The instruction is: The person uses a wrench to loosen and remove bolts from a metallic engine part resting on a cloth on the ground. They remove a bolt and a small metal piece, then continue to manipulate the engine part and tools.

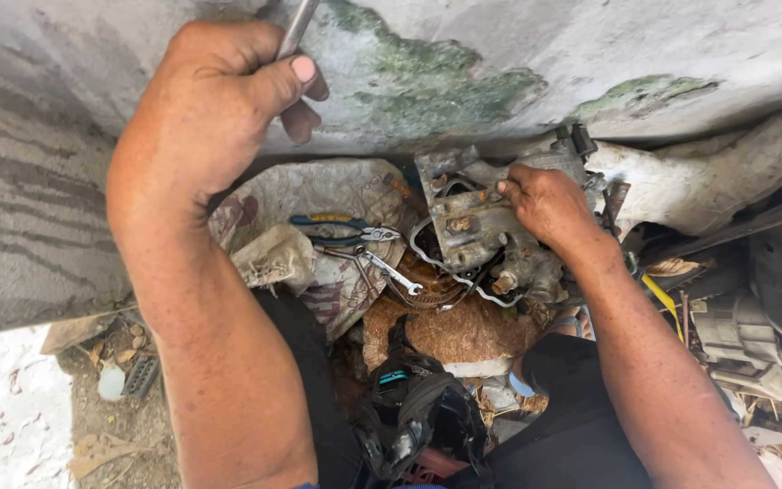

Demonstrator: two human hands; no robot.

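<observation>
A weathered grey concrete wall point(518, 63) fills the upper part of the frame, stained with green moss patches near the top centre and upper right, and streaked with dark wavy marks on the left. Daylight falls on it evenly. At the lower left lies bare dirt ground point(110, 426) with dry leaves and small stones, beside a pale, sunlit patch in the corner. A dirty white cloth bundle point(717, 172) rests at the upper right, under the wall's edge.

Pliers point(341, 228) and wrench point(391, 272) lie on sack point(319, 195), left of carburetor point(472, 226).
</observation>
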